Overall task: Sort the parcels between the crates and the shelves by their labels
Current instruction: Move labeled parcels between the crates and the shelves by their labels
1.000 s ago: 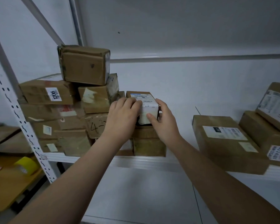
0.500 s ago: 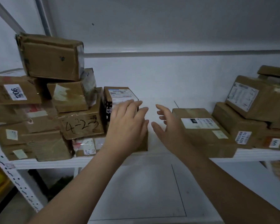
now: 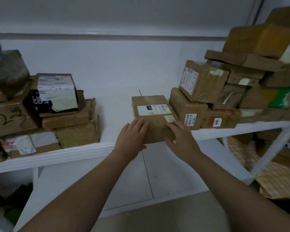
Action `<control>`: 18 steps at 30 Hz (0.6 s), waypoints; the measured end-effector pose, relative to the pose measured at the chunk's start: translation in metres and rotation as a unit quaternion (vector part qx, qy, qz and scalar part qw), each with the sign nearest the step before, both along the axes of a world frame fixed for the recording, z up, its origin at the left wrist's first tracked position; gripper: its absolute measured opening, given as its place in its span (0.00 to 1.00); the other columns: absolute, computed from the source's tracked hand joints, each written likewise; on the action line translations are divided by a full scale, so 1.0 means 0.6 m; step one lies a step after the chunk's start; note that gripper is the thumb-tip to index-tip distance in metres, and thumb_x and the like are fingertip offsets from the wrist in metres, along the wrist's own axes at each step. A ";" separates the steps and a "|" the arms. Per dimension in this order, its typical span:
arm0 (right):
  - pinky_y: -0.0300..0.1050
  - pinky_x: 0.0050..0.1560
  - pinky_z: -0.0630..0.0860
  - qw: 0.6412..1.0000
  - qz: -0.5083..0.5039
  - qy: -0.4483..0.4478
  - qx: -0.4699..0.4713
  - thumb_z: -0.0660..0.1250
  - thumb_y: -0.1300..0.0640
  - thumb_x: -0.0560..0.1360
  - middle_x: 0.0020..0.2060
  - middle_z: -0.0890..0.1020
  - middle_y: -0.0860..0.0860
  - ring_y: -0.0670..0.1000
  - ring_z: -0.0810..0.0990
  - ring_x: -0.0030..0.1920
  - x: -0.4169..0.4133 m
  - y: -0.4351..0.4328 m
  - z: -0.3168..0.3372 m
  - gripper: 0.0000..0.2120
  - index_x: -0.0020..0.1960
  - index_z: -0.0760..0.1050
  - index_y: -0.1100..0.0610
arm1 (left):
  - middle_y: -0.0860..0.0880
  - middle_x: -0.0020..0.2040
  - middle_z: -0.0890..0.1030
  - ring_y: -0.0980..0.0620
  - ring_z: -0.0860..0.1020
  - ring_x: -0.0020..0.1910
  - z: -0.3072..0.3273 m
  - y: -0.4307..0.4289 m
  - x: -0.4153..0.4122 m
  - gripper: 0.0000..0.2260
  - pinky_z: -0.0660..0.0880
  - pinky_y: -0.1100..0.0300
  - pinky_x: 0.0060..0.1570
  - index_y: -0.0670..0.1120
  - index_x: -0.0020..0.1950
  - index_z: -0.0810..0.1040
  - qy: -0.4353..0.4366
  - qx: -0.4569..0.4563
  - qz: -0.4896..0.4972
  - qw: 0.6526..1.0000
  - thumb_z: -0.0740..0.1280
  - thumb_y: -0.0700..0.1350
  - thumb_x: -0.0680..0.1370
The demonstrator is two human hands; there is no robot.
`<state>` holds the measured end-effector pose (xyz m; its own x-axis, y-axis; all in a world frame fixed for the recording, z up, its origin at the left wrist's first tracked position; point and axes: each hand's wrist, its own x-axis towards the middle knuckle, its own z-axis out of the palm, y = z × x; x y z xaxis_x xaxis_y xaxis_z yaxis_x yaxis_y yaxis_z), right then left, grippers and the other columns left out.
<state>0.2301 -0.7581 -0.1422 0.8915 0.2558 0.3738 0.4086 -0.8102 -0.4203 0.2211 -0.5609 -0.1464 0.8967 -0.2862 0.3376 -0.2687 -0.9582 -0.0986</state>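
Now left hand (image 3: 132,133), right hand (image 3: 180,137) shifted onto flat parcel (image 3: 151,104).

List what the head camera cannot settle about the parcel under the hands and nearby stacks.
Head view:
- label text on the parcel: small, blurred
- grip of the left hand: thumb hidden under the parcel's edge
- right stack: cut by frame edge
- left stack: blurred, cut off

The left forearm (image 3: 84,190) shows at 7 o'clock in the frame and the right forearm (image 3: 233,186) at 5 o'clock. Both are bare and smooth from the frame edge to the wrist. The left hand (image 3: 132,136) and right hand (image 3: 179,138) are bare too, with slender fingers slightly blurred at the tips.
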 end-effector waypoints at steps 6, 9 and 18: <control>0.42 0.65 0.64 0.961 -0.081 0.011 0.266 0.70 0.56 0.75 0.65 0.68 0.53 0.51 0.66 0.66 -0.018 -0.009 -0.033 0.22 0.67 0.70 0.55 | 0.42 0.70 0.69 0.40 0.67 0.68 -0.005 -0.013 0.001 0.34 0.68 0.47 0.63 0.43 0.72 0.64 -0.023 0.035 0.017 0.999 0.72 0.50 0.70; 0.30 0.56 0.70 0.904 -0.047 0.093 0.416 0.71 0.53 0.74 0.63 0.66 0.45 0.44 0.66 0.64 -0.041 -0.006 -0.038 0.34 0.74 0.57 0.50 | 0.42 0.58 0.78 0.39 0.76 0.54 -0.006 -0.016 -0.031 0.35 0.74 0.48 0.50 0.41 0.64 0.74 -0.077 0.040 0.004 0.996 0.77 0.53 0.61; 0.52 0.55 0.80 0.770 0.033 0.265 0.579 0.75 0.39 0.59 0.63 0.73 0.48 0.51 0.77 0.59 -0.096 0.017 -0.026 0.50 0.74 0.52 0.46 | 0.40 0.52 0.78 0.39 0.77 0.47 -0.045 -0.073 -0.132 0.32 0.75 0.47 0.45 0.39 0.60 0.77 -0.151 -0.130 0.017 0.980 0.78 0.56 0.64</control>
